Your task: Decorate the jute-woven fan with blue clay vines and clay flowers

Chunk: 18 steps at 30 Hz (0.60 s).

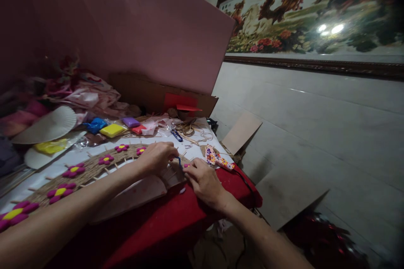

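Note:
A curved woven band [91, 164] of tan cord, with short wooden sticks poking out along both edges, lies across the table. Magenta flowers with yellow centres, such as this flower [74, 170], are fixed along it. Over the band's right end, my left hand [158, 155] pinches a thin dark blue strand [179, 161], which hangs from its fingertips. My right hand [203, 180] rests at that same end, fingers closed together beside a small pink piece [186, 165]; what they hold, if anything, is hidden. The strand's lower end comes close to the right fingertips.
Packets of coloured clay, including a yellow packet [112, 130] and a blue packet [95, 125], lie behind the band. A dark blue cutter [176, 135] and a flower-patterned glue gun [217, 159] sit to the right. White paper plates [50, 126] stand left. Red cloth [151, 231] covers the table's front.

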{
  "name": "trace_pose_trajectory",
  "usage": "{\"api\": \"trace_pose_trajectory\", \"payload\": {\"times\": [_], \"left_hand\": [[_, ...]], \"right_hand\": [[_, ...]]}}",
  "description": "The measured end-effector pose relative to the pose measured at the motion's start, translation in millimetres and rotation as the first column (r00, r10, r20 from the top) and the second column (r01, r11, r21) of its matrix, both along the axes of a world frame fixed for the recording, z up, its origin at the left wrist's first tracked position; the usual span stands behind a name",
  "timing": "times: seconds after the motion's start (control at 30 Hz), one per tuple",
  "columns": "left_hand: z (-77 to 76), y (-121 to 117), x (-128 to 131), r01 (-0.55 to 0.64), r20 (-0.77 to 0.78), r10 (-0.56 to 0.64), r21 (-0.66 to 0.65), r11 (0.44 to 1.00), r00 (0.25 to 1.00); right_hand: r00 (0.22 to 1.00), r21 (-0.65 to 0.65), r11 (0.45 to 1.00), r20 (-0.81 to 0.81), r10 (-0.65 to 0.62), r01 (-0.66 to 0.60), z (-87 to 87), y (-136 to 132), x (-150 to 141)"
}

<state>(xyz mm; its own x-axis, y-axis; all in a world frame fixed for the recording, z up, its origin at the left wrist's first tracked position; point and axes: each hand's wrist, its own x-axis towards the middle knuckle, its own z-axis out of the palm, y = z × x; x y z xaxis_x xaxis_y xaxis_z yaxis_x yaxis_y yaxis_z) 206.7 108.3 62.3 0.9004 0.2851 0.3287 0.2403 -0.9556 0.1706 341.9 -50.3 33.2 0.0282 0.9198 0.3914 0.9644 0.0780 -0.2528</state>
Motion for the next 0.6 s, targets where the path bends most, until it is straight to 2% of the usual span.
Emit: {"api": "trace_pose_trajectory", "payload": {"times": [0.27, 0.4, 0.6], "left_hand": [[1.7, -1, 1, 0.016, -0.061, -0.006, 0.164, 0.986, 0.998], [1.9, -1, 4, 0.028, -0.073, -0.014, 0.193, 0.981, 0.997], [4.7, -4, 9, 0.038, -0.097, -0.017, 0.210, 0.977, 0.995]], "right_hand": [[1.000, -0.014, 1.000, 0.017, -0.006, 0.006, 3.9, 6, 2], [0.998, -0.044, 0.999, 0.068, -0.008, 0.011, 3.4, 9, 4], [0.995, -0.025, 1.000, 0.098, -0.014, 0.017, 5.4, 11, 4]]}}
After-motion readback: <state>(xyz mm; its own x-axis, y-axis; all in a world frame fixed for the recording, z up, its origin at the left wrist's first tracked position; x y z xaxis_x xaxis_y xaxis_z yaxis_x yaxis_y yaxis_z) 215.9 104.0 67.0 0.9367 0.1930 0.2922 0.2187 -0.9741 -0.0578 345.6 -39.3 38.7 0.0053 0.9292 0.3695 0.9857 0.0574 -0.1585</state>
